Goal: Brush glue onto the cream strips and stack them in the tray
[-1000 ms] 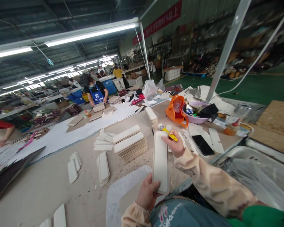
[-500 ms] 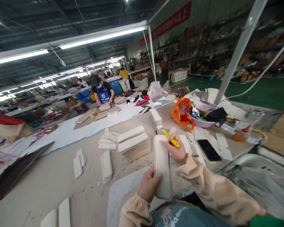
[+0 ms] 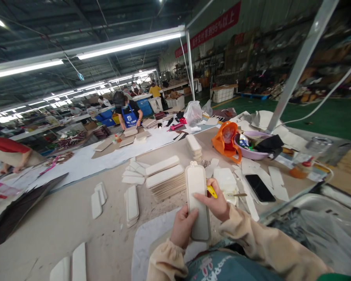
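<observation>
My left hand (image 3: 183, 226) is closed on the lower left edge of a long off-white panel (image 3: 196, 177) with rounded corners, its thumb on the face. The panel is held tilted up over the table edge. My right hand (image 3: 218, 201) grips a paintbrush (image 3: 212, 191) by its yellow handle, and a finger or thumb of that hand rests on the panel's face. The panel hides most of the brush; its bristles cannot be made out. Beyond the panel is a narrow stack of similar pieces (image 3: 194, 145). To its left stands a larger stack (image 3: 165, 179).
More pale panels (image 3: 131, 205) lie to the left. On the right are a black phone (image 3: 259, 188), white offcuts, an orange bag (image 3: 226, 140), a lilac basin (image 3: 257, 155) and a bottle of amber liquid (image 3: 301, 168). A co-worker in a blue apron (image 3: 130, 118) stands across the table.
My right hand has moved down slightly and the brush has gone behind the panel, leaving only part of its handle showing. The panel has shifted slightly left and up in my left hand.
</observation>
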### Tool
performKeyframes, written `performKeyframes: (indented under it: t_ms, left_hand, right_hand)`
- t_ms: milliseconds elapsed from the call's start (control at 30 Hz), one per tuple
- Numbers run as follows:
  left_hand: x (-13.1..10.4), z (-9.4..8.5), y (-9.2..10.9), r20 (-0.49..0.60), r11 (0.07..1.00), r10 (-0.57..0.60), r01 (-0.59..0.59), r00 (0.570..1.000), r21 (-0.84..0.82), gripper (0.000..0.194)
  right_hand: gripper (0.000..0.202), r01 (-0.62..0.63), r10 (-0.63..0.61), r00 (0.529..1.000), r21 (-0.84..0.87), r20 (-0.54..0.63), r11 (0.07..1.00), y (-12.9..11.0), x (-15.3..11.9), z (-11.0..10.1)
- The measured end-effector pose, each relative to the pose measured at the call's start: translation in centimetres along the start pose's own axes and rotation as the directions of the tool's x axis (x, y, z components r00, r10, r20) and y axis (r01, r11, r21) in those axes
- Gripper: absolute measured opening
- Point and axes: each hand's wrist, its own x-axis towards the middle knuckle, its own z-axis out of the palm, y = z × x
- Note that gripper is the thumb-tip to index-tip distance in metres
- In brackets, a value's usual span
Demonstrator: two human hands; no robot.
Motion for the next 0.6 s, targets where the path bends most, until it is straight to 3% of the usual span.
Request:
performKeyframes:
  t_ms: [200, 400, 533, 600]
  left_hand:
    - [-0.2, -0.3, -0.6, 0.039, 0.999, -0.010, 0.008, 0.999, 0.050, 0.037]
    - [-0.2, -1.5, -0.6, 0.108, 0.997, -0.054, 0.048, 0.993, 0.055, 0.040]
    - [-0.4, -2.4, -0.9, 0.073, 0.999, -0.032, 0.029, 0.997, 0.038, 0.043]
    - [-1.0, -2.5, -1.3, 0.030, 1.000, -0.023, 0.022, 0.999, 0.016, 0.046]
  right_hand:
    - [0.053, 0.065, -0.066, 0.993, -0.017, -0.098, 0.998, -1.5, 2.5, -0.5]
    - [0.053, 0.120, -0.118, 0.985, 0.006, -0.123, 0.993, -2.8, 5.0, -0.5]
    - [0.053, 0.130, -0.136, 0.982, -0.054, -0.127, 0.990, -3.1, 4.6, -0.3]
    - [0.053, 0.126, -0.145, 0.970, -0.106, -0.196, 0.986, -2.8, 4.1, 0.0]
